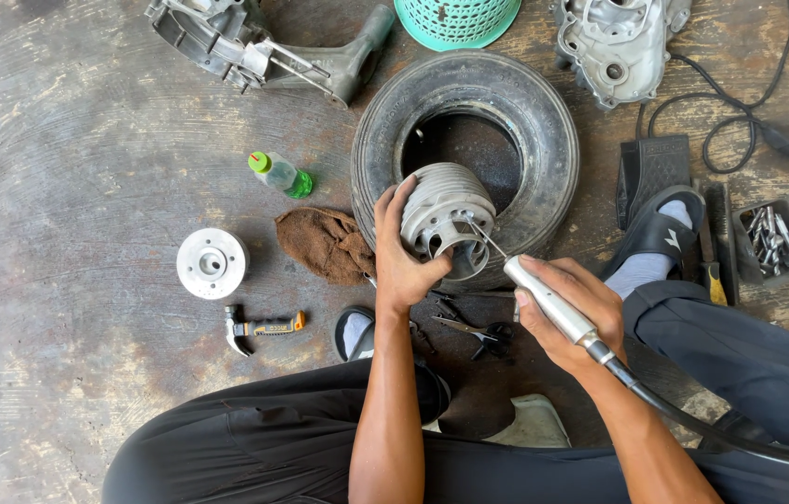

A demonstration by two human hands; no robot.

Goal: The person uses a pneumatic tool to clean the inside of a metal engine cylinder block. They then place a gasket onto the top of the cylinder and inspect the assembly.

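My left hand [401,257] grips a grey finned engine cylinder [446,210], holding it tilted against the rim of a black tyre [544,121] that lies flat on the floor. My right hand [574,313] is closed around the silver handpiece of a rotary grinder [549,301]. Its thin bit reaches into the open end of the cylinder. A black flexible shaft [693,420] runs from the handpiece off to the right.
A brown rag [324,245], a small green-capped bottle [280,175], a round metal hub [211,263] and a hammer [259,327] lie left of the tyre. Engine casings [614,42] [226,37] and a teal basket [456,19] sit farther away. A foot pedal [651,168] and a tray of bits [773,238] are at right.
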